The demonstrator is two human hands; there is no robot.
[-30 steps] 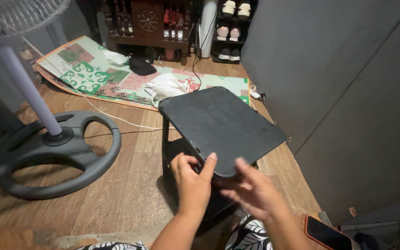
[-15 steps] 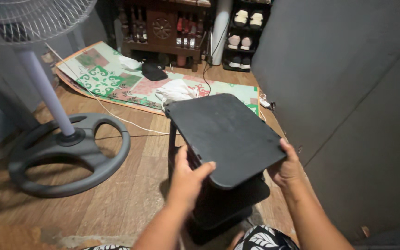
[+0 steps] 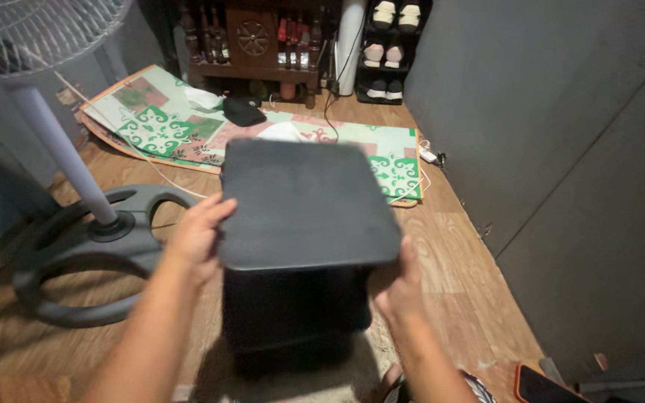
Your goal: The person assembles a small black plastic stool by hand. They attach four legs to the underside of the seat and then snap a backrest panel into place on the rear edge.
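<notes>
1. Left hand (image 3: 197,237) is flat against the left edge of the black stool (image 3: 304,246), fingers curled onto the rim of the top, thumb side toward the seat. Closed grip on that edge.
2. Right hand (image 3: 401,287) is on the right side, lower, under the overhang of the top. Only the back of the hand shows; it presses the stool's side, but how far the fingers wrap I cannot tell.
3. Stool sits between the 2 hands, directly ahead of them, top tilted a little away from the camera. Opposed grip on 2 sides looks like the reason it stays steady: the load is clamped, not hung from 1 point.
4. Whether its base is touching the wooden floor (image 3: 453,254) is hidden by its own body and shadow.
5. Left of the left hand: standing fan (image 3: 76,190) with its ring base, near but apart from the stool. That side is the tighter one.
6. Right of the right hand: a strip of floor, then the grey wall (image 3: 561,149). Some room, but not much.
7. Beyond the hands: patterned mat (image 3: 188,130) with a dark cap and white cloth on it, then a wooden shelf (image 3: 251,37) with shoes. A thin cable crosses the floor from the fan side.
8. Just below the right forearm: a phone (image 3: 543,386) on the floor, at the picture's edge.
</notes>
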